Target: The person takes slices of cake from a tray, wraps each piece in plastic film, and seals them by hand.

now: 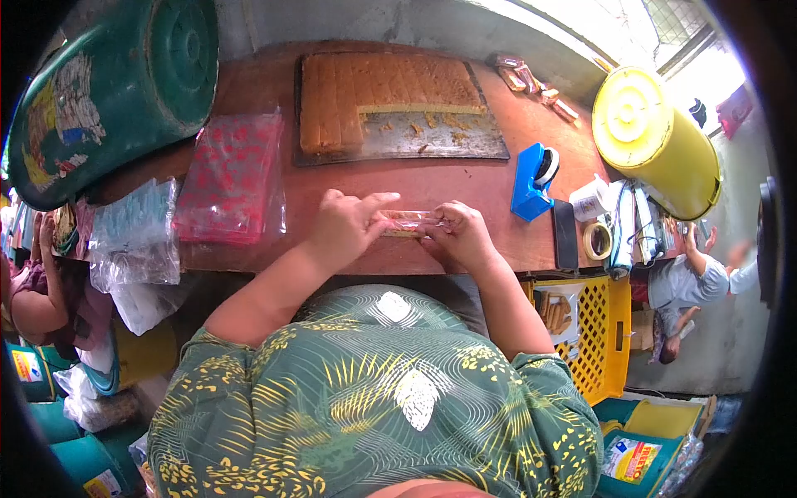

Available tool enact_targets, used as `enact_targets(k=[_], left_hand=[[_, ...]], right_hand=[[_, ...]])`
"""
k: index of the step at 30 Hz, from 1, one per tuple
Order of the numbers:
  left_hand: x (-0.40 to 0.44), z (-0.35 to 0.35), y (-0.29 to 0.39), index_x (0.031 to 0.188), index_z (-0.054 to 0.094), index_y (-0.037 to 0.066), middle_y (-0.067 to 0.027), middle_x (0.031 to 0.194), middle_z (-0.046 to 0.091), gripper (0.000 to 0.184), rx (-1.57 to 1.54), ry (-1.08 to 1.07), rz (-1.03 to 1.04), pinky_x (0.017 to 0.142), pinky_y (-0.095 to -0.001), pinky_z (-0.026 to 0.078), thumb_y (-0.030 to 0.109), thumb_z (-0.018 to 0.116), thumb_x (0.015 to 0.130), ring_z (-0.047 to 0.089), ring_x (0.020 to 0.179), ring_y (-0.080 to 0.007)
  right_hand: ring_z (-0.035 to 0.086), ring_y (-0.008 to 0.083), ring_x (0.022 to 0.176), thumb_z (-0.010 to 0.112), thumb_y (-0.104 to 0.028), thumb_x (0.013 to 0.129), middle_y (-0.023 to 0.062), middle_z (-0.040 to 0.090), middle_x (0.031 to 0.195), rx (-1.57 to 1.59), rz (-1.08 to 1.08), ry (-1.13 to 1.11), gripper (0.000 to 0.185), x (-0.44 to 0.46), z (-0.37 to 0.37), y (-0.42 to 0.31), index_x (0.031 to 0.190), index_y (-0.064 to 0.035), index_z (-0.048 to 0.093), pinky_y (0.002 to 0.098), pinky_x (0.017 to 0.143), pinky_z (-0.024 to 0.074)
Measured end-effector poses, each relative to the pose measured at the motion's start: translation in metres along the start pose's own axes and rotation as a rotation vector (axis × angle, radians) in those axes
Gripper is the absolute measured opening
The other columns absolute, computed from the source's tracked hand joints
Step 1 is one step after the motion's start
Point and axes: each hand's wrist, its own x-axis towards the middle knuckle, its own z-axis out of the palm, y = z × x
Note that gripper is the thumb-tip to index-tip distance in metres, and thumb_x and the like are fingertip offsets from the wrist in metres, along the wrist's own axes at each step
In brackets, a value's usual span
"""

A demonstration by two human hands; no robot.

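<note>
Between my two hands, close to the table's front edge, lies a cake slice in a clear wrapper with red print (404,222). My left hand (342,228) holds its left end low down, while the index finger sticks out above it. At the other end, my right hand (462,236) pinches the wrapper between thumb and fingers. Beyond them sits a dark baking tray (390,149) with a brown sheet cake (374,79), its front right part cut away and crumbs left on the metal. A stack of red-printed plastic wrappers (232,178) is to the left of my left hand.
A blue tape dispenser (529,187), tape roll (597,241) and white cup (589,199) stand on the right. Wrapped slices (531,83) lie at the back right. A green drum (116,100) and yellow bucket (656,133) flank the table. A yellow crate (594,340) is below; other people are at both sides.
</note>
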Motion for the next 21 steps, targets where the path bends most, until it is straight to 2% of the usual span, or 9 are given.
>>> enact_targets(k=[3, 4, 6, 7, 10, 13, 16, 18, 21], left_hand=[[-0.002, -0.006, -0.007, 0.128, 0.067, 0.013, -0.0047, 0.093, 0.076, 0.033, -0.569, -0.024, -0.499, 0.093, -0.0327, 0.050, 0.013, 0.075, 0.096, 0.071, 0.088, -0.0141], [-0.005, -0.002, -0.018, 0.123, 0.067, 0.008, -0.0058, 0.103, 0.076, 0.022, -0.735, -0.047, -0.551, 0.094, -0.0283, 0.051, 0.009, 0.068, 0.101, 0.069, 0.095, -0.0129], [-0.013, 0.020, -0.053, 0.124, 0.067, 0.007, -0.0062, 0.108, 0.075, 0.022, -0.838, -0.091, -0.411, 0.095, -0.0280, 0.051, 0.009, 0.066, 0.102, 0.068, 0.098, -0.0141], [-0.013, 0.022, -0.058, 0.125, 0.068, 0.006, -0.0064, 0.111, 0.075, 0.023, -0.888, -0.110, -0.340, 0.095, -0.0279, 0.051, 0.009, 0.065, 0.102, 0.068, 0.100, -0.0148], [-0.012, 0.012, -0.059, 0.123, 0.072, 0.005, -0.0063, 0.112, 0.074, 0.023, -0.836, -0.273, -0.354, 0.097, -0.0284, 0.051, 0.008, 0.063, 0.102, 0.067, 0.106, -0.0152], [-0.005, -0.003, -0.032, 0.117, 0.076, 0.000, -0.0075, 0.113, 0.077, 0.023, -0.951, -0.220, -0.569, 0.096, -0.0274, 0.052, 0.004, 0.068, 0.097, 0.066, 0.107, -0.0117], [0.000, -0.017, -0.015, 0.109, 0.082, 0.012, -0.0088, 0.114, 0.076, 0.018, -0.634, -0.163, -0.486, 0.098, -0.0365, 0.051, 0.015, 0.075, 0.093, 0.068, 0.106, -0.0218], [-0.002, -0.018, -0.020, 0.103, 0.083, 0.014, -0.0082, 0.108, 0.075, 0.015, -0.239, -0.105, -0.290, 0.096, -0.0399, 0.050, 0.021, 0.080, 0.089, 0.066, 0.104, -0.0247], [-0.005, -0.025, -0.011, 0.094, 0.082, 0.016, -0.0061, 0.101, 0.071, 0.016, 0.063, -0.050, -0.146, 0.096, -0.0444, 0.046, 0.029, 0.085, 0.085, 0.062, 0.106, -0.0274]], right_hand=[[0.064, 0.0150, 0.073, 0.077, -0.009, 0.093, 0.0063, 0.066, 0.081, 0.220, 0.250, -0.047, 0.016, -0.002, 0.004, 0.009, 0.091, -0.0034, 0.062, 0.0327, 0.068, 0.0553], [0.063, 0.0131, 0.074, 0.075, -0.007, 0.095, 0.0048, 0.065, 0.080, 0.386, 0.302, -0.003, 0.014, -0.003, 0.007, 0.009, 0.091, -0.0031, 0.062, 0.0321, 0.068, 0.0550], [0.059, 0.0092, 0.075, 0.070, -0.002, 0.097, 0.0019, 0.063, 0.080, 0.718, 0.404, 0.082, 0.012, -0.003, 0.013, 0.008, 0.090, -0.0026, 0.060, 0.0308, 0.068, 0.0542], [0.059, 0.0090, 0.076, 0.068, -0.001, 0.098, 0.0020, 0.063, 0.080, 0.636, 0.373, 0.047, 0.011, -0.003, 0.013, 0.010, 0.090, -0.0020, 0.061, 0.0303, 0.068, 0.0542], [0.059, 0.0084, 0.076, 0.066, 0.000, 0.100, 0.0018, 0.064, 0.081, 0.486, 0.343, -0.060, 0.008, -0.003, 0.010, 0.020, 0.093, -0.0003, 0.064, 0.0291, 0.068, 0.0544], [0.059, 0.0075, 0.076, 0.072, -0.004, 0.098, 0.0001, 0.065, 0.082, 0.511, 0.440, -0.112, 0.006, -0.002, 0.009, 0.014, 0.100, 0.0013, 0.071, 0.0283, 0.067, 0.0543], [0.059, 0.0087, 0.075, 0.079, -0.008, 0.093, -0.0005, 0.067, 0.082, 0.458, 0.486, -0.044, 0.016, -0.004, 0.005, -0.007, 0.106, 0.0006, 0.076, 0.0288, 0.067, 0.0544], [0.062, 0.0125, 0.075, 0.082, -0.011, 0.089, 0.0010, 0.069, 0.081, 0.391, 0.457, 0.000, 0.021, -0.006, 0.007, -0.002, 0.107, -0.0021, 0.078, 0.0313, 0.068, 0.0555], [0.066, 0.0260, 0.082, 0.085, -0.018, 0.086, 0.0074, 0.070, 0.086, -0.100, 0.046, 0.050, 0.019, -0.009, -0.004, -0.007, 0.099, -0.0050, 0.079, 0.0392, 0.074, 0.0571]])
